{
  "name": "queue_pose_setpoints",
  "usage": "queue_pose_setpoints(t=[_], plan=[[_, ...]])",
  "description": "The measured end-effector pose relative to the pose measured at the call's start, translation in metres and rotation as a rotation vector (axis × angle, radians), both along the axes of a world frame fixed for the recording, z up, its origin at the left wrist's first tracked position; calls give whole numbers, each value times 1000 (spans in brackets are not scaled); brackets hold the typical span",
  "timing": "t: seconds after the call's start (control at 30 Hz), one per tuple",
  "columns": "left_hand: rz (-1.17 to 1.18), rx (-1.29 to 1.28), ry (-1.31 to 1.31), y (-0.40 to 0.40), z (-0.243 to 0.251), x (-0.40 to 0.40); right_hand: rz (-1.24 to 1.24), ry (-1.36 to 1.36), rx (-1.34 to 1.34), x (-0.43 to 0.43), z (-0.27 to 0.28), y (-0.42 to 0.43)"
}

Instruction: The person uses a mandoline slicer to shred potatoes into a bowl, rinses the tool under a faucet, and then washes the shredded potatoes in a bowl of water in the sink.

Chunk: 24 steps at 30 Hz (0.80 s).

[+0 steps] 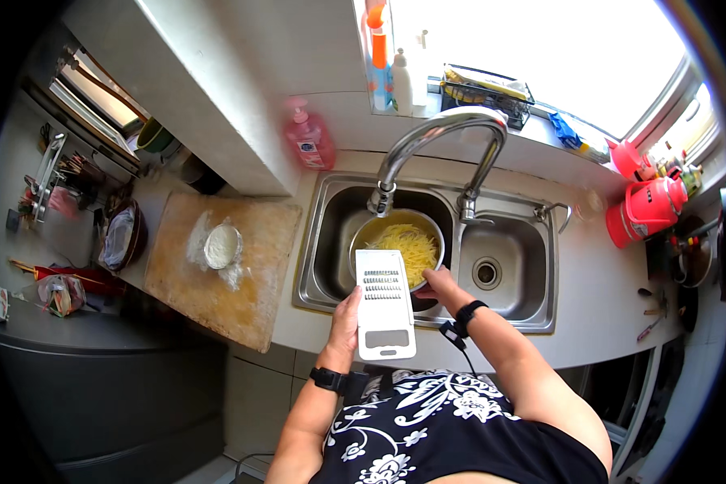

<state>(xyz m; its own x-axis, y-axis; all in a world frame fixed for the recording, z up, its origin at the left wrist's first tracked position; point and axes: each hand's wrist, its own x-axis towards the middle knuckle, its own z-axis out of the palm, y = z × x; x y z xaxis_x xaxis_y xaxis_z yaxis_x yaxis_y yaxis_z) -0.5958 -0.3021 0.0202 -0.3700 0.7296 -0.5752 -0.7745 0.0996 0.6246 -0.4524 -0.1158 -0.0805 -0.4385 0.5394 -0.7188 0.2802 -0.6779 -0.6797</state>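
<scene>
My left hand [345,320] grips the left edge of a white hand grater [388,320], tilted over the near side of a metal bowl [438,233]. Pale yellow shreds [411,239], perhaps potato, lie in the bowl, which sits in the left sink basin [333,242]. My right hand [438,284] holds the bowl's rim at its near right side; the fingertips are partly hidden below the rim. The curved steel faucet [441,127] arches above the bowl.
Left of the sink, a wooden board [175,278] bears a small bowl of white powder [222,247] with powder spilled around it. A pink pump bottle [310,142] stands behind the sink. To the right are the smaller basin [508,254] and a red thermos jug [644,212].
</scene>
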Motion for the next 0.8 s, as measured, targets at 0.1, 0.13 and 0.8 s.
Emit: queue_pose_setpoints(t=[0.1,0.13,0.8], plan=[[47,-7,-5,-3,-6,-12,6,-65,-47,-28,-24,1],[61,-10,3,-3,-12,-16,8,-59,-54,-34,-32,3],[-176,19,11,67,-16,-63,-60,-774,1416,44,72,98]])
